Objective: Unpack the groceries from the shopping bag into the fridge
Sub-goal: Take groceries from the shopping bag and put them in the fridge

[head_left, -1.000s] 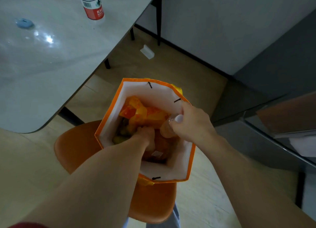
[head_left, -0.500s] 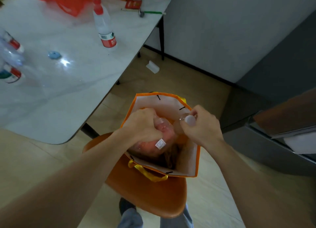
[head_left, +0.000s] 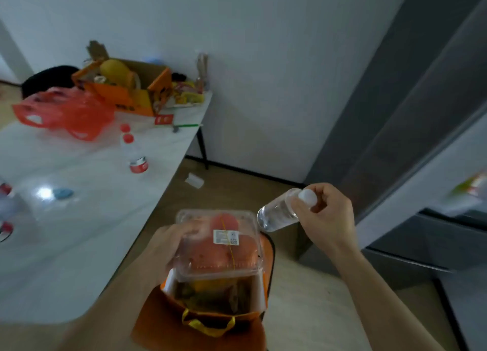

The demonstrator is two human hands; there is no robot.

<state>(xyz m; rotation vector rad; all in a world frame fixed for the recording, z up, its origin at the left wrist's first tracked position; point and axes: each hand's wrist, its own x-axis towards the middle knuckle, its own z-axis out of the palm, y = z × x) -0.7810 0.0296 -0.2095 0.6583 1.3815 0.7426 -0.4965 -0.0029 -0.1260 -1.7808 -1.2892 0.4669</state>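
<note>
Low centre, left hand (head_left: 168,248) curled round the side of a clear clamshell box of red fruit (head_left: 220,242) above the open orange shopping bag (head_left: 253,295), likely to slip or pop open one-handed; right of it, right hand (head_left: 326,219) gripping a small bottle (head_left: 276,213) by its cap end, tilted, liable to swing loose before the fridge (head_left: 427,232) at right.

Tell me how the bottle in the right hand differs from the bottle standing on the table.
The held bottle has a white cap and no visible label; the table bottle has a red cap and a red label. The held bottle is tipped with its base toward the clamshell, gripped near the cap by the right hand; the table bottle stands upright, untouched. Both are clear plastic.
</note>
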